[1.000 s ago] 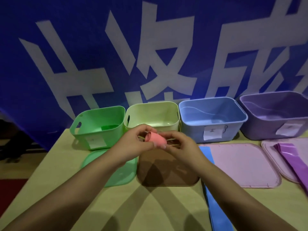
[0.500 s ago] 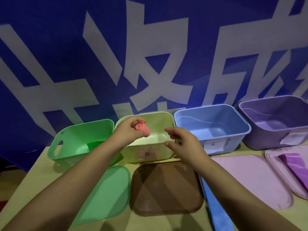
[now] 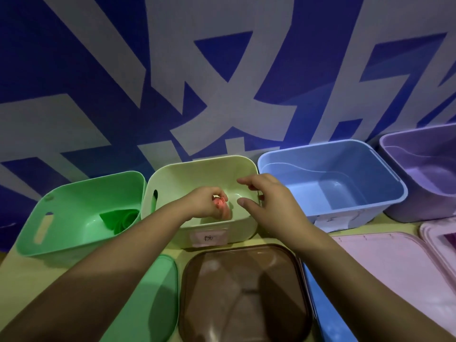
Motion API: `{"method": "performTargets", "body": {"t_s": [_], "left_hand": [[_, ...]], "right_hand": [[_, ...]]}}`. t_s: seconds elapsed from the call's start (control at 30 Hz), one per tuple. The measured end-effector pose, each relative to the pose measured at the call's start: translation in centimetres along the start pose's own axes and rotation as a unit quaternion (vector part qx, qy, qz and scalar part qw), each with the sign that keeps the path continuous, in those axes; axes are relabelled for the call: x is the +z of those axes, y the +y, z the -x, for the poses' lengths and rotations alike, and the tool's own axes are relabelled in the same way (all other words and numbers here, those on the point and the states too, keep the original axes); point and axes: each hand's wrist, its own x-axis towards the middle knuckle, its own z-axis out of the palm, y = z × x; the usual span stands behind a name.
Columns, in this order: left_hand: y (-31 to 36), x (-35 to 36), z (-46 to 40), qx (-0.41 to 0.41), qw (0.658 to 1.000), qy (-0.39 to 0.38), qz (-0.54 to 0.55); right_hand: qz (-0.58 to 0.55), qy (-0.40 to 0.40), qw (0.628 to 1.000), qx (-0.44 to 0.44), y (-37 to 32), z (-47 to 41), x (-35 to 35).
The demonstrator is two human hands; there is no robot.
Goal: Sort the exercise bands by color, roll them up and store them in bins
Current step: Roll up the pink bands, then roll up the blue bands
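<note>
My left hand (image 3: 206, 202) reaches down inside the pale yellow bin (image 3: 170, 176) and grips a small rolled orange-pink band (image 3: 220, 202) at its fingertips. My right hand (image 3: 267, 199) hovers over the same bin's right side, thumb and fingers spread, holding nothing. A rolled green band (image 3: 122, 218) lies in the green bin (image 3: 74, 193) to the left. The blue bin (image 3: 345, 183) and the purple bin (image 3: 424, 169) stand to the right. A flat blue band (image 3: 320, 314) lies on the table under my right forearm.
Lids lie in front of the bins: a green lid (image 3: 148, 304), a brown lid (image 3: 244, 292) and two pink lids (image 3: 394, 280). A dark purple strip (image 3: 450, 239) shows on the far right lid. A blue banner with large white characters hangs behind.
My left hand has carried the rolled orange-pink band from above the table down into the yellow bin. My right hand let go of the roll and now hovers beside it. The view moved closer.
</note>
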Motion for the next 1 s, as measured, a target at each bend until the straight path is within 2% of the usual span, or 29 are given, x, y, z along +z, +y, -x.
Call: {"method": "performTargets", "body": {"t_s": [0.17,0.33,0.5,0.57,0.67,0.77,0.83,0.9,1.0], "left_hand": [[0.1,0.7,-0.8,-0.012,0.998,-0.051,-0.044],[0.3,0.2,-1.2,-0.02,0.995,-0.062,-0.079],[1.3,-0.7,0.1,-0.07,0.993,-0.072,-0.054],[2.2,-1.3,1.9,-0.07,0.996,-0.021,-0.055],[4.4,-2.1,5.9,-0.034,0.988,0.146,-0.024],[7.5,-1.3,10.9,0.057,0.954,0.294,0.024],[9.7,1.1,14.4,0.121,0.935,0.323,0.079],[11.2,4.8,17.4,0.147,0.935,0.295,0.129],[11.7,12.0,20.1,0.126,0.947,0.156,0.249]], "right_hand": [[0.0,-0.003,1.0,0.004,0.3,-0.1,0.1],[-0.001,0.002,1.0,0.007,0.1,0.2,-0.1],[-0.006,0.021,1.0,0.01,-0.4,1.2,-1.2],[-0.004,0.028,1.0,0.007,-1.1,2.6,-2.4],[-0.004,0.051,0.999,0.003,-1.6,5.3,-4.9],[0.002,0.082,0.996,0.031,-0.7,8.8,-7.8],[0.023,0.076,0.995,0.062,0.4,11.4,-9.2],[0.04,0.051,0.992,0.108,1.7,13.7,-9.7],[0.066,0.019,0.984,0.163,4.2,16.2,-8.9]]}}
